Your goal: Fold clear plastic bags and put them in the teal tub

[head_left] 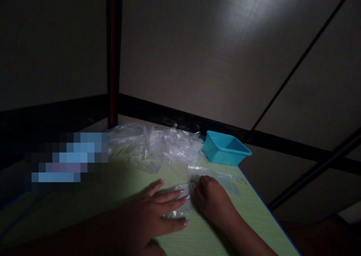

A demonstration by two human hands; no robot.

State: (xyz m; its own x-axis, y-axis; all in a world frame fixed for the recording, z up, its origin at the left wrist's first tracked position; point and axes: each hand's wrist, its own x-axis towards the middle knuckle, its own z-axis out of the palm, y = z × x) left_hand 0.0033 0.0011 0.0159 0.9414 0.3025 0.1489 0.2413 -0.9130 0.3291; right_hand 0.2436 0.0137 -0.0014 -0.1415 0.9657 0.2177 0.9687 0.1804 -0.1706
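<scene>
Clear plastic bag (175, 214) inward of right edge of table (121, 180), under spread left hand (150, 214); right hand (211, 196) bunched at its edge, grip unclear. Bag looks partly smoothed; crumpled bags (172, 145) along far edge look unsmoothed.

Perhaps a home room (rather dim): panelled walls (183, 60), post (113, 52), table (121, 177).

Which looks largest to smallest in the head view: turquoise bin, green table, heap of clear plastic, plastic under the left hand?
1. Green table
2. Heap of clear plastic
3. Turquoise bin
Unranked: plastic under the left hand; it is nearer the camera and partly covered by that hand.
</scene>
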